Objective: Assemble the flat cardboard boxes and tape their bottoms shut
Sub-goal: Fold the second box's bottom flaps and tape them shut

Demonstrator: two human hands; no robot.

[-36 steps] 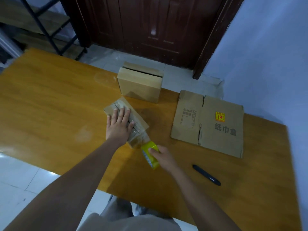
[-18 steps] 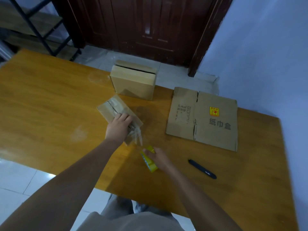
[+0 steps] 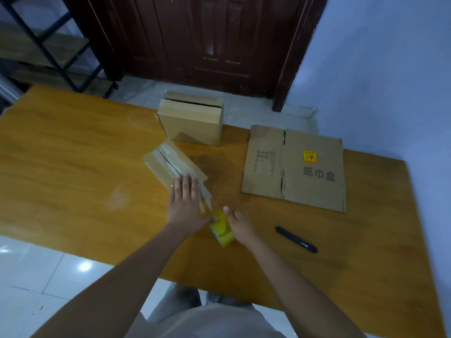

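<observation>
Your bench [image 3: 73, 152], filling mid-frame, is orange-toned wood with visible grain and a soft sheen. The box under your fingers [image 3: 170, 164] is matt brown cardboard — a glossy clear tape strip runs along its seam. The tape roll [image 3: 220, 229] at lower centre looks shiny yellow plastic. At right, the flat carton [image 3: 314, 191] is dull printed cardboard — the floor tiles [image 3: 31, 272] at lower left gleam.

Both forearms are bare from the frame's lower edge to the wrists — no sleeves, watch, rings or gloves on the left hand [image 3: 186, 208] or the right hand [image 3: 240, 225]. Below them shows a light, greyish-beige garment (cut unclear) — plain, unmarked cloth.
</observation>
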